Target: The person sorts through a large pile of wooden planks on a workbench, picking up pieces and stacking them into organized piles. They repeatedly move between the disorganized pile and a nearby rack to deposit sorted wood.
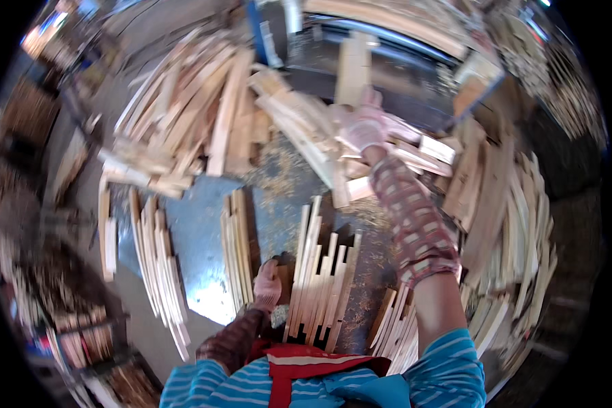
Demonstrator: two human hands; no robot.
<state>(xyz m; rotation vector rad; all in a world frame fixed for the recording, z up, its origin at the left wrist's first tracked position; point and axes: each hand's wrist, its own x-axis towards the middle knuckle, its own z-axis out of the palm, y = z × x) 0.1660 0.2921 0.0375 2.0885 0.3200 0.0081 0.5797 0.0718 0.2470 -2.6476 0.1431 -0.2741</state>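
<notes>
My right hand (364, 127), in a pale pink glove, reaches far forward over a heap of wooden strips (306, 132). Its fingers look spread, beside the near end of a light board (354, 68) lying on the dark machine bed. My left hand (268, 285), gloved too, is low and close to my body, with curled fingers. It sits between a narrow bundle of strips (236, 238) and a wider stack of strips (317, 279) with uneven ends. A brownish wooden surface (285, 284) lies against its right side; whether the fingers grip it is hidden.
A large pile of boards (190, 109) spreads at the far left. Another row of strips (158, 251) stands left of the metal table (200, 211). Long boards (489, 204) lean on the right. Sawdust (279, 166) covers parts of the table. The machine (408, 75) stands ahead.
</notes>
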